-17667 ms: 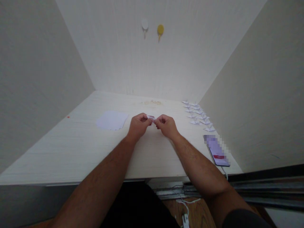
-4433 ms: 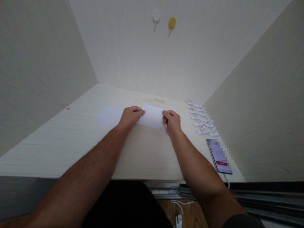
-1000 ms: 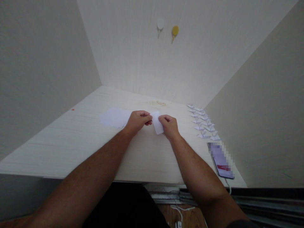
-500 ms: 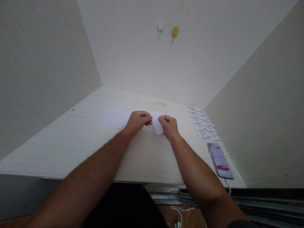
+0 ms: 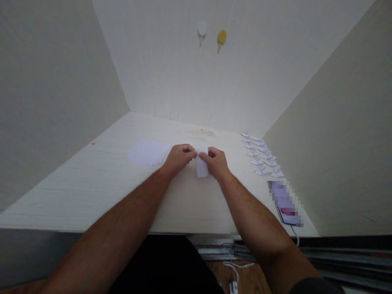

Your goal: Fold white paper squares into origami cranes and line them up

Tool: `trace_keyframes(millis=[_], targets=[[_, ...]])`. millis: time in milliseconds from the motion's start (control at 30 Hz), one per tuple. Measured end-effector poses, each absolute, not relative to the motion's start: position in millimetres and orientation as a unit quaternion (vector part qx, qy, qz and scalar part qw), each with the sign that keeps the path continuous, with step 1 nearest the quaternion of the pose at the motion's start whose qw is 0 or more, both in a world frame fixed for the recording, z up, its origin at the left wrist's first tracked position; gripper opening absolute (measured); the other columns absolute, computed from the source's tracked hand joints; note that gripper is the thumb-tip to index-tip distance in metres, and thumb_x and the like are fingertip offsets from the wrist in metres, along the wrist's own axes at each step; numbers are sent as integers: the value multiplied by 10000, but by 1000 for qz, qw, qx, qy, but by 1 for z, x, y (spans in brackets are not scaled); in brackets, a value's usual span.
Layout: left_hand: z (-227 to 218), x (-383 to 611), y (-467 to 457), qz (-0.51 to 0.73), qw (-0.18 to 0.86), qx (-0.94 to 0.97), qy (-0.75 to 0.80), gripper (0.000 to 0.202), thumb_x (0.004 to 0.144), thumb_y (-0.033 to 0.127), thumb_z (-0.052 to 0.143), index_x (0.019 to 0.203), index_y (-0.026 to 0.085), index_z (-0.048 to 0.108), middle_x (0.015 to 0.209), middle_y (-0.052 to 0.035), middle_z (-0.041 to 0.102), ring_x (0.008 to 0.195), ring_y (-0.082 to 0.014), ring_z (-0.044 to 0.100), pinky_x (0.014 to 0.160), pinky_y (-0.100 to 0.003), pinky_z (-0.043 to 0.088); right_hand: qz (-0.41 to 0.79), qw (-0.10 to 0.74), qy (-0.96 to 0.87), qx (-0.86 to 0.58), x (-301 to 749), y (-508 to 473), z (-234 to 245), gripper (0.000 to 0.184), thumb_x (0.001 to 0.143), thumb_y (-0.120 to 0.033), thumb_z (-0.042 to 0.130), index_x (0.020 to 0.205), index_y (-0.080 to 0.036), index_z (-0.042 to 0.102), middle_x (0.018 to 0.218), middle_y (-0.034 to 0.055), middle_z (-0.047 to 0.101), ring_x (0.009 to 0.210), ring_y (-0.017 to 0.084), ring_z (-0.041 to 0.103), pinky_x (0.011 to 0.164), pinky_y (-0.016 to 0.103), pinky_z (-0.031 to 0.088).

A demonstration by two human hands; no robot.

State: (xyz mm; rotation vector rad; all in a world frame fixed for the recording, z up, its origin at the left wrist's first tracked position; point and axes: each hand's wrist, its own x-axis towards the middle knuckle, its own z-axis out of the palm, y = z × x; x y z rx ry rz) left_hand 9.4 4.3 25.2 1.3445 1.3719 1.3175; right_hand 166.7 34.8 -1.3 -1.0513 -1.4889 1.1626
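A small folded white paper (image 5: pixel 201 166) hangs between my two hands over the middle of the white desk (image 5: pixel 92 179). My left hand (image 5: pixel 179 158) pinches its upper left corner with closed fingers. My right hand (image 5: pixel 216 162) pinches its upper right edge, fingers curled. The hands almost touch each other. A stack of white paper sheets (image 5: pixel 148 152) lies flat on the desk just left of my left hand.
Several small folded paper cranes (image 5: pixel 260 155) stand in rows at the desk's right side by the wall. A phone (image 5: pixel 284 203) with a cable lies near the front right corner. Two round hooks, white (image 5: pixel 202 28) and yellow (image 5: pixel 222 36), hang on the back wall.
The paper went from a wide sheet held at both ends to a narrow folded piece. My hands have come closer together, and the paper now hangs lower between them.
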Motion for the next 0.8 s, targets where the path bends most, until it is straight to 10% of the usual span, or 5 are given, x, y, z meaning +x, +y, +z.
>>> trace_keyframes(millis=[800], targets=[[21,7,6,498,388,528,568,94,644,220,627,574,166,598,474,46,508,449,-83,398,479,-228,312,458,513,-583,-433,166,32,1,240,697,-414,686,689,-179,633,568,-21,584,521,111,498,522,251,403]])
